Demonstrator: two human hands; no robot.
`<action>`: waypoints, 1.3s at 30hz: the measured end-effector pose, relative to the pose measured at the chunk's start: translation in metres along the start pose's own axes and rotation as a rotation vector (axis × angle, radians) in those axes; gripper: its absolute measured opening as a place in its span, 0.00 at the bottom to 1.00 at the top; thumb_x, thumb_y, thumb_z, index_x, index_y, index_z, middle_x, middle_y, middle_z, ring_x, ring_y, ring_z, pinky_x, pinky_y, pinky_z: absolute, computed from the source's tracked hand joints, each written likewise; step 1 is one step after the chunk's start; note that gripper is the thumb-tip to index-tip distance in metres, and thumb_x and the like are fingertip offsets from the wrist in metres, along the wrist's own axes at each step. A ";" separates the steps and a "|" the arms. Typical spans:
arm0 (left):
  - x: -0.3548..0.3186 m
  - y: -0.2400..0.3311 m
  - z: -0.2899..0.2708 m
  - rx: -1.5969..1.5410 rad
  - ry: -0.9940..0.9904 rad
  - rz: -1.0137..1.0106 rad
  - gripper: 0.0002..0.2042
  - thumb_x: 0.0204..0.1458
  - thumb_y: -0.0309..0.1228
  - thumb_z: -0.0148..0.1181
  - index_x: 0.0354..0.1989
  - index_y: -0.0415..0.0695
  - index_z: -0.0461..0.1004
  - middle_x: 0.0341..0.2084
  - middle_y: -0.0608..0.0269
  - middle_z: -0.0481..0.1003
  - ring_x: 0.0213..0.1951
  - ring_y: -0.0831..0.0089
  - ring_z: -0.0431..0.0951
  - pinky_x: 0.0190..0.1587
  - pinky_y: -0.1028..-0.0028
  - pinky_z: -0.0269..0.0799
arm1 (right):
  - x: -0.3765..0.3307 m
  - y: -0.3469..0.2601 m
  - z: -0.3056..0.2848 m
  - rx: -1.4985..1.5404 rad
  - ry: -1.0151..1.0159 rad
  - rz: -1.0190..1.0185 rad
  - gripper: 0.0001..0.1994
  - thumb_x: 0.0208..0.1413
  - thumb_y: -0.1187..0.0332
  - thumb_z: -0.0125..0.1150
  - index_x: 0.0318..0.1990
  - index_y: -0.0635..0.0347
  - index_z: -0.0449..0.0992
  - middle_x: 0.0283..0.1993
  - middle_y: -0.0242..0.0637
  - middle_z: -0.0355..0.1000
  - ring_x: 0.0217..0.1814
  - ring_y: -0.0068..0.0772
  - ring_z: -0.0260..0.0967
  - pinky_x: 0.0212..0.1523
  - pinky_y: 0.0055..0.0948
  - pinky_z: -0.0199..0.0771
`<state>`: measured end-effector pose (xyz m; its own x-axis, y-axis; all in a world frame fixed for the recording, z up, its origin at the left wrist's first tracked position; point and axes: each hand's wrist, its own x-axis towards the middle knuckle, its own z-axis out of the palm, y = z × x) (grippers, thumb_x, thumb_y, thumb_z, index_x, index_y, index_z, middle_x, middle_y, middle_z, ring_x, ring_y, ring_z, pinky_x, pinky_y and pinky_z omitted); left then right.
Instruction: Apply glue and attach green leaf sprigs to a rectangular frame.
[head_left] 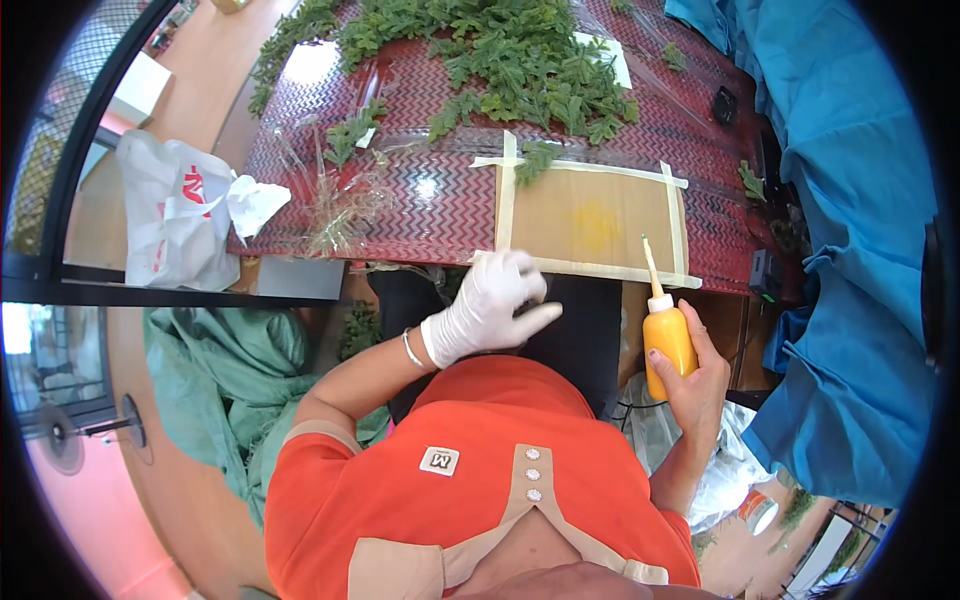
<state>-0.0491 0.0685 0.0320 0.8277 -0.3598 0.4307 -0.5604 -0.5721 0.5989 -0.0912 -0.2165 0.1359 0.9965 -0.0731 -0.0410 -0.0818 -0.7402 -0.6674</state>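
My right hand (696, 372) is wrapped round a yellow squeeze bottle (668, 345) with a white cap. Its long pale nozzle points up, and the tip, with a small green spot, reaches over the cardboard sheet (545, 225). My left hand (495, 305), in a white glove, hovers by the table's near edge, below the cardboard. Its thumb is stretched away from bent, slightly blurred fingers, and nothing shows between them. Cream tape (590, 268) borders the cardboard, which has a yellow smear in its middle. A green sprig (537, 162) lies across the sheet's top left corner.
A heap of green artificial leaves (520, 60) covers the back of the red patterned table (430, 200). Clear plastic threads (340, 205) and a white bag (170, 210) are at the left. Blue cloth (840, 150) hangs along the right side.
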 end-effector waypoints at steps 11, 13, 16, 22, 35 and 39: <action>0.109 -0.079 0.005 0.438 0.105 -0.072 0.21 0.45 0.30 0.66 0.52 0.50 0.78 0.44 0.63 0.77 0.46 0.60 0.73 0.51 0.62 0.67 | 0.004 0.010 -0.004 0.075 -0.047 0.065 0.34 0.44 0.70 0.71 0.65 0.60 0.72 0.54 0.50 0.77 0.43 0.43 0.77 0.43 0.31 0.79; 0.109 -0.072 0.005 0.284 -0.037 0.107 0.21 0.45 0.29 0.66 0.52 0.50 0.78 0.45 0.64 0.77 0.48 0.60 0.73 0.52 0.61 0.67 | 0.005 0.017 -0.005 0.079 -0.016 0.012 0.34 0.43 0.70 0.72 0.64 0.60 0.73 0.50 0.49 0.79 0.39 0.42 0.78 0.40 0.31 0.78; 0.104 -0.057 -0.003 0.126 -0.176 0.273 0.22 0.45 0.29 0.65 0.53 0.51 0.79 0.46 0.65 0.77 0.49 0.60 0.73 0.53 0.60 0.67 | 0.006 0.025 -0.004 0.084 0.005 -0.044 0.34 0.42 0.71 0.73 0.63 0.59 0.74 0.46 0.48 0.81 0.35 0.41 0.78 0.38 0.31 0.77; 0.080 -0.037 -0.016 0.164 0.069 0.165 0.24 0.46 0.29 0.65 0.56 0.50 0.76 0.54 0.60 0.73 0.54 0.58 0.71 0.56 0.59 0.66 | 0.012 0.029 -0.004 0.063 -0.017 -0.017 0.35 0.41 0.70 0.73 0.63 0.58 0.74 0.45 0.47 0.81 0.35 0.41 0.78 0.38 0.31 0.76; 0.026 -0.011 0.053 0.476 0.013 -0.093 0.32 0.51 0.41 0.62 0.67 0.46 0.66 0.65 0.57 0.66 0.63 0.48 0.64 0.67 0.50 0.50 | 0.036 -0.004 -0.011 -0.161 -0.195 -0.165 0.36 0.38 0.67 0.74 0.62 0.53 0.75 0.46 0.39 0.82 0.37 0.37 0.76 0.46 0.32 0.67; 0.027 -0.014 0.057 0.459 0.032 -0.076 0.32 0.52 0.42 0.62 0.66 0.46 0.67 0.64 0.56 0.67 0.62 0.47 0.65 0.65 0.48 0.52 | 0.042 -0.005 -0.011 -0.239 -0.190 -0.226 0.36 0.38 0.67 0.74 0.62 0.53 0.75 0.46 0.38 0.82 0.38 0.36 0.76 0.45 0.31 0.65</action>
<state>-0.0168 0.0248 -0.0034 0.8603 -0.2855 0.4223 -0.4205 -0.8657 0.2715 -0.0486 -0.2229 0.1460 0.9738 0.2182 -0.0645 0.1606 -0.8601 -0.4842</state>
